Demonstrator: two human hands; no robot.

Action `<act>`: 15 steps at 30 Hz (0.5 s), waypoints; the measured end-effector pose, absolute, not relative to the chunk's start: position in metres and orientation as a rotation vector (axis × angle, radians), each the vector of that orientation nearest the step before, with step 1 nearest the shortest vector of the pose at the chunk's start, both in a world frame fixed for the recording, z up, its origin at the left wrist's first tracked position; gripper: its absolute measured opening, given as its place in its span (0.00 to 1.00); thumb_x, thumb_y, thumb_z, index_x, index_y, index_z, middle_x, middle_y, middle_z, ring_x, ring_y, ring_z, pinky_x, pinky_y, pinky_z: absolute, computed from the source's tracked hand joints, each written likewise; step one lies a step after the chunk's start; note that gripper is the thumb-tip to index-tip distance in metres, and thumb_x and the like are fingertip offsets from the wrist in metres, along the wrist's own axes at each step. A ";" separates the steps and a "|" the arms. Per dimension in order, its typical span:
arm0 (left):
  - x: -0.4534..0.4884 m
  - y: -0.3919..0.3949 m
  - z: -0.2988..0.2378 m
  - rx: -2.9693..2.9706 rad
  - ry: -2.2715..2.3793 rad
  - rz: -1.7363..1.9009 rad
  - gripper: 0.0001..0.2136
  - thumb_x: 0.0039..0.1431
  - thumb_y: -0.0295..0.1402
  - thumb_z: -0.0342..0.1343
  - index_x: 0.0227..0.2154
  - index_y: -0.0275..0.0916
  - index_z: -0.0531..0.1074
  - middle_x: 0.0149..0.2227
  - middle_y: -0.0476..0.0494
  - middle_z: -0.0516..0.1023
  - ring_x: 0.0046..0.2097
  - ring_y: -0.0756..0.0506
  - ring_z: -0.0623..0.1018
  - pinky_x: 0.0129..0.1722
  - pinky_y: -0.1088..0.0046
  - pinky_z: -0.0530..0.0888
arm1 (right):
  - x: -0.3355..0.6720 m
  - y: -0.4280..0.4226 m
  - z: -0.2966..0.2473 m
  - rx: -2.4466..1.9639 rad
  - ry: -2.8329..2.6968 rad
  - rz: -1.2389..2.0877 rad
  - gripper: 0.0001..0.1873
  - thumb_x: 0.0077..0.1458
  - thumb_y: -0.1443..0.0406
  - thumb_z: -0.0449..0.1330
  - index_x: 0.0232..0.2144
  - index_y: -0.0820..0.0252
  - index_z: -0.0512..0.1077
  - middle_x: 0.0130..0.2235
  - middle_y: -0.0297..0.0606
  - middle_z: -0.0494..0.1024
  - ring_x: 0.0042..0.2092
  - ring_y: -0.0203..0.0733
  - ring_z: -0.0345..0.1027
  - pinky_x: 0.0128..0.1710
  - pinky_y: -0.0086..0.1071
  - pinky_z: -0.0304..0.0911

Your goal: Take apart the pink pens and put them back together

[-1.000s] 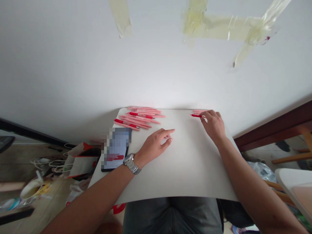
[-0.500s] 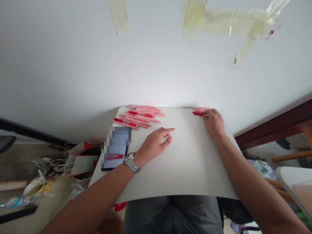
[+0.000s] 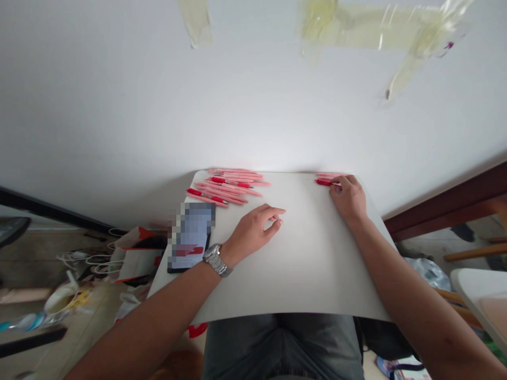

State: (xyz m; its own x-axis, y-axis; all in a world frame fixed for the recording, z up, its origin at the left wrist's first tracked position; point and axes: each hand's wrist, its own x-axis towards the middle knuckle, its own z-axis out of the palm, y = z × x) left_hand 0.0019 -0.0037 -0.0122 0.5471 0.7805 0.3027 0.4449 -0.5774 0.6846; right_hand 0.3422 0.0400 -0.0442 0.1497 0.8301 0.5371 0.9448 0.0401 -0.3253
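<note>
At the table's far right corner, my right hand [image 3: 349,199] is closed with its fingers on a red pen [image 3: 324,182], whose other end is hidden under them. Pink pens [image 3: 331,174] lie just behind it, along the wall. My left hand [image 3: 257,227], with a metal watch on its wrist, is over the middle of the table. Its index finger is stretched out, the thumb is apart from it, and nothing is between them. Beyond it at the far left lies a loose heap of pink pens [image 3: 225,191], with a few red pens [image 3: 197,192] among them.
A phone [image 3: 189,237] with a blurred screen lies on the left side of the white table [image 3: 293,279]. The wall [image 3: 257,105] rises directly behind. Bags and cables [image 3: 134,258] are on the floor at left, and another white tabletop [image 3: 475,287] stands at right.
The whole view has shifted slightly. My right hand stays at the red pen with its fingers moved only a little; my left hand keeps nearly the same pose.
</note>
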 end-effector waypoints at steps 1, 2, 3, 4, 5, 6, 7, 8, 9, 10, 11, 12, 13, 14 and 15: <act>0.002 -0.004 -0.012 2.246 0.988 0.805 0.12 0.70 0.32 0.57 0.54 0.44 0.78 0.44 0.44 0.81 0.46 0.45 0.81 0.50 0.66 0.79 | 0.342 0.040 -0.045 -1.808 -1.690 -0.240 0.13 0.59 0.66 0.57 0.42 0.57 0.79 0.46 0.47 0.79 0.44 0.53 0.73 0.47 0.44 0.69; 0.002 -0.004 -0.012 2.251 0.991 0.796 0.12 0.70 0.32 0.57 0.53 0.44 0.78 0.45 0.44 0.81 0.46 0.45 0.81 0.50 0.66 0.78 | 0.342 0.040 -0.045 -1.811 -1.683 -0.244 0.13 0.59 0.66 0.57 0.42 0.57 0.80 0.46 0.47 0.79 0.43 0.53 0.73 0.46 0.44 0.69; 0.002 -0.004 -0.012 2.258 0.991 0.787 0.11 0.71 0.32 0.57 0.52 0.44 0.79 0.46 0.44 0.81 0.46 0.45 0.81 0.49 0.66 0.78 | 0.342 0.040 -0.045 -1.812 -1.677 -0.245 0.13 0.59 0.66 0.57 0.42 0.57 0.80 0.46 0.48 0.79 0.43 0.52 0.73 0.46 0.44 0.69; 0.002 -0.004 -0.012 2.267 0.988 0.782 0.11 0.71 0.32 0.57 0.52 0.43 0.79 0.46 0.44 0.81 0.46 0.45 0.81 0.49 0.66 0.78 | 0.342 0.040 -0.046 -1.811 -1.672 -0.244 0.13 0.59 0.66 0.58 0.42 0.58 0.80 0.46 0.48 0.79 0.42 0.52 0.73 0.46 0.43 0.69; 0.002 -0.005 -0.012 2.278 0.986 0.779 0.10 0.71 0.32 0.57 0.51 0.43 0.79 0.46 0.44 0.81 0.45 0.45 0.81 0.49 0.66 0.78 | 0.342 0.040 -0.046 -1.810 -1.668 -0.240 0.13 0.59 0.66 0.58 0.43 0.58 0.80 0.47 0.48 0.78 0.42 0.52 0.73 0.45 0.43 0.69; 0.001 -0.005 -0.012 2.291 0.987 0.775 0.10 0.71 0.32 0.57 0.50 0.43 0.79 0.46 0.44 0.81 0.45 0.45 0.81 0.49 0.66 0.78 | 0.342 0.039 -0.046 -1.810 -1.663 -0.237 0.13 0.58 0.66 0.58 0.43 0.57 0.79 0.47 0.48 0.78 0.42 0.52 0.73 0.45 0.43 0.69; 0.001 -0.005 -0.012 2.308 0.992 0.769 0.09 0.71 0.32 0.57 0.49 0.43 0.79 0.46 0.44 0.81 0.45 0.45 0.81 0.49 0.66 0.78 | 0.341 0.039 -0.046 -1.810 -1.661 -0.233 0.13 0.58 0.66 0.58 0.43 0.57 0.79 0.47 0.48 0.78 0.42 0.52 0.73 0.45 0.43 0.69; 0.000 -0.005 -0.011 2.329 1.002 0.760 0.08 0.71 0.33 0.57 0.47 0.43 0.79 0.45 0.44 0.81 0.44 0.44 0.81 0.48 0.66 0.77 | 0.341 0.039 -0.046 -1.810 -1.658 -0.231 0.13 0.58 0.65 0.58 0.43 0.57 0.79 0.47 0.47 0.78 0.42 0.51 0.73 0.45 0.43 0.69; -0.001 -0.005 -0.011 2.353 1.018 0.745 0.07 0.71 0.33 0.57 0.45 0.43 0.79 0.43 0.44 0.81 0.44 0.44 0.80 0.47 0.66 0.77 | 0.341 0.038 -0.047 -1.808 -1.657 -0.230 0.12 0.59 0.65 0.58 0.43 0.57 0.79 0.47 0.47 0.78 0.41 0.51 0.73 0.45 0.43 0.69; -0.001 -0.005 -0.010 2.380 1.038 0.725 0.06 0.71 0.33 0.56 0.42 0.43 0.79 0.42 0.45 0.80 0.44 0.44 0.80 0.46 0.66 0.77 | 0.341 0.038 -0.047 -1.806 -1.652 -0.233 0.12 0.59 0.65 0.58 0.43 0.57 0.79 0.47 0.47 0.78 0.41 0.50 0.74 0.45 0.43 0.69; -0.002 -0.005 -0.008 2.409 1.056 0.703 0.06 0.71 0.33 0.56 0.40 0.43 0.78 0.40 0.45 0.79 0.43 0.43 0.79 0.45 0.65 0.76 | 0.340 0.038 -0.047 -1.802 -1.649 -0.238 0.12 0.60 0.65 0.58 0.43 0.57 0.79 0.47 0.47 0.78 0.40 0.50 0.74 0.45 0.43 0.69; -0.003 -0.005 -0.007 2.437 1.073 0.682 0.06 0.71 0.34 0.56 0.38 0.42 0.78 0.39 0.45 0.79 0.43 0.43 0.79 0.44 0.65 0.75 | 0.340 0.037 -0.047 -1.798 -1.647 -0.245 0.12 0.60 0.65 0.58 0.43 0.57 0.79 0.47 0.46 0.78 0.40 0.49 0.74 0.44 0.43 0.69; -0.003 -0.005 -0.006 2.464 1.088 0.660 0.06 0.71 0.34 0.56 0.37 0.42 0.77 0.38 0.45 0.78 0.43 0.43 0.78 0.44 0.65 0.75 | 0.340 0.037 -0.047 -1.795 -1.645 -0.254 0.12 0.61 0.64 0.58 0.43 0.57 0.79 0.47 0.46 0.78 0.40 0.49 0.74 0.44 0.43 0.69; -0.003 -0.005 -0.005 2.488 1.101 0.639 0.06 0.71 0.34 0.57 0.36 0.42 0.76 0.37 0.45 0.77 0.42 0.43 0.78 0.43 0.65 0.74 | 0.339 0.037 -0.046 -1.793 -1.644 -0.264 0.11 0.61 0.64 0.58 0.43 0.57 0.79 0.47 0.46 0.78 0.40 0.49 0.74 0.44 0.43 0.69; -0.004 -0.005 -0.005 2.510 1.112 0.618 0.07 0.71 0.34 0.57 0.35 0.42 0.75 0.36 0.46 0.76 0.41 0.43 0.77 0.43 0.65 0.74 | 0.339 0.037 -0.046 -1.791 -1.647 -0.271 0.11 0.62 0.64 0.58 0.44 0.57 0.79 0.47 0.46 0.78 0.39 0.48 0.74 0.44 0.42 0.69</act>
State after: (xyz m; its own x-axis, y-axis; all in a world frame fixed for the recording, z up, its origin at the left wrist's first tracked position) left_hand -0.0038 -0.0052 -0.0046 0.6020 0.7570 0.2541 0.6156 -0.6427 0.4561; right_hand 0.3387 0.0370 -0.0460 0.1777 0.7998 0.5734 0.9413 0.0317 -0.3360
